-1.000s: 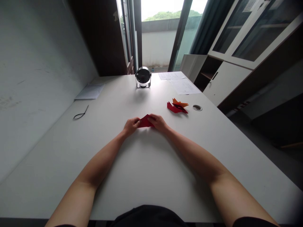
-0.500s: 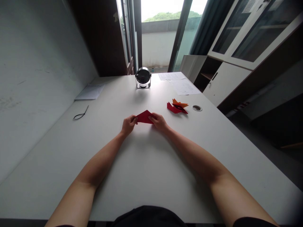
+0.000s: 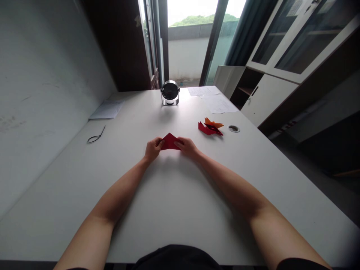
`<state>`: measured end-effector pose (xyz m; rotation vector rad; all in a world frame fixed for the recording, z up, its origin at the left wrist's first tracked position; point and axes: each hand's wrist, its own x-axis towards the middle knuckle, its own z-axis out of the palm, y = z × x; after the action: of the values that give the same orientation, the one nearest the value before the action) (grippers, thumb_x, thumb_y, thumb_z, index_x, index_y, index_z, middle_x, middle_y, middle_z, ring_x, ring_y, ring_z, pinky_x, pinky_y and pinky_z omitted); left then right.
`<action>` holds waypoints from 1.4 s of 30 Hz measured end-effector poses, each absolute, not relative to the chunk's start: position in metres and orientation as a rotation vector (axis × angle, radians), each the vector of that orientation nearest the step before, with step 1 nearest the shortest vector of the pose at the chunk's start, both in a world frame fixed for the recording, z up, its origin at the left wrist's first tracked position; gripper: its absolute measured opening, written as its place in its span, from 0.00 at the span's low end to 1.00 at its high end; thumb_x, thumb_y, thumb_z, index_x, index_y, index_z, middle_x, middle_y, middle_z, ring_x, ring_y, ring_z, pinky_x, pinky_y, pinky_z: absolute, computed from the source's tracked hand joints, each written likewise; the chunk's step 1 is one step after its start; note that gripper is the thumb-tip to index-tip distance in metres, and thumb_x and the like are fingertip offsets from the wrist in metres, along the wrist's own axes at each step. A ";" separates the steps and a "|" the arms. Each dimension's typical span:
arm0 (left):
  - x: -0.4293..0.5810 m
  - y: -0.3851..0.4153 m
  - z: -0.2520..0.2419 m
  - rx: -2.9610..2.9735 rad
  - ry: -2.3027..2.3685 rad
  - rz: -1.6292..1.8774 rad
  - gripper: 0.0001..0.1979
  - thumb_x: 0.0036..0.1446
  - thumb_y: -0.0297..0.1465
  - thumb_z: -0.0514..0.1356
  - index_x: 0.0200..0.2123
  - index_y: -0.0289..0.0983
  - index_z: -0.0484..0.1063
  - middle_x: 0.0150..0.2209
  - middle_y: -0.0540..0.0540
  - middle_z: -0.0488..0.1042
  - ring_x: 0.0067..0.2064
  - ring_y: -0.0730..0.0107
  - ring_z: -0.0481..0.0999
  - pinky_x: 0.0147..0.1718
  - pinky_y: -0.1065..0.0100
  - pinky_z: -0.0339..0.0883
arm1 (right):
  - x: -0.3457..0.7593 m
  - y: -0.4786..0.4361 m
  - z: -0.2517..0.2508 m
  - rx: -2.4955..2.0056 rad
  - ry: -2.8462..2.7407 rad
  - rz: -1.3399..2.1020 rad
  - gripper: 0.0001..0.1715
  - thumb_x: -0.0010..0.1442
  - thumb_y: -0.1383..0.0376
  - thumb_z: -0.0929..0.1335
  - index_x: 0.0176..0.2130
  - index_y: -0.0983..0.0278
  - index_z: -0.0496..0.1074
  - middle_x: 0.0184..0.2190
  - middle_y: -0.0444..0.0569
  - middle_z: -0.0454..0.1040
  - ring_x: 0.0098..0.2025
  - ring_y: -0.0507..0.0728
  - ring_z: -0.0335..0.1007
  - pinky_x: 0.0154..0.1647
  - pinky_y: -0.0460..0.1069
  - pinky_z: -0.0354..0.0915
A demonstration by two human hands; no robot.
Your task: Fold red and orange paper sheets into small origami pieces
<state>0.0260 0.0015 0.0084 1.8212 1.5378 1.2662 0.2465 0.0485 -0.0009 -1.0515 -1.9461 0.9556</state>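
A folded red paper (image 3: pixel 169 141) with a pointed top lies between my two hands on the white table (image 3: pixel 174 195). My left hand (image 3: pixel 152 149) pinches its left edge with closed fingers. My right hand (image 3: pixel 188 146) grips its right side, fingers curled over the paper. Both forearms stretch forward from the near table edge.
Folded red and orange paper pieces (image 3: pixel 211 126) lie to the right, beside a round cable hole (image 3: pixel 234 128). A small metal fan (image 3: pixel 170 92) stands at the far middle. White sheets (image 3: pixel 218 102) and a paper (image 3: pixel 107 109) lie at the back; a black cable tie (image 3: pixel 96 135) lies left.
The red paper has been raised and turned so that its point stands upward between my hands. My right hand shifted slightly left along it.
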 end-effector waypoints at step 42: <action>0.034 -0.003 0.018 1.257 1.158 1.297 0.15 0.61 0.43 0.55 0.33 0.37 0.69 0.28 0.48 0.72 0.28 0.70 0.70 0.28 0.70 0.65 | 0.247 0.047 0.006 -0.917 -1.673 1.204 0.23 0.59 0.47 0.68 0.28 0.62 0.67 0.18 0.39 0.64 0.22 0.50 0.57 0.24 0.47 0.55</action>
<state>0.0343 -0.0026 0.0181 1.2571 1.1582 1.2966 0.2474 0.0466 0.0060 -0.9172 -1.6733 1.2040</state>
